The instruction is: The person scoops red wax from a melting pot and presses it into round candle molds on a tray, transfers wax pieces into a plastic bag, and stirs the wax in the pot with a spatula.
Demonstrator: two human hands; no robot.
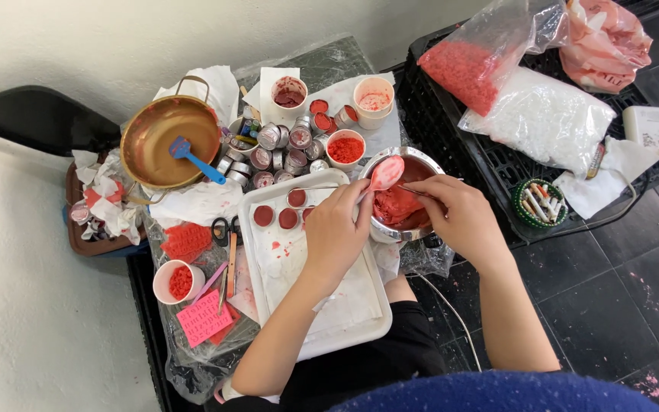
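Left hand [335, 229] holds spoon [384, 174] at bowl [429, 162] rim (table crowded).

Bags, box & card
Top R on crate [497, 164]: clear bag w/ red bits [470, 65], white bag [547, 114], pink bag [604, 42], white box [644, 126]. Pink card [204, 319] lower L.

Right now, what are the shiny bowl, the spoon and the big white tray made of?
The bowl by the right hand looks like polished steel: silver and mirror-bright at the rim. The spoon above the left hand seems metal too, though red paste coats it, so that is less sure. The white tray looks like smooth plastic or enamelled metal; its glossy rounded rim fits either.
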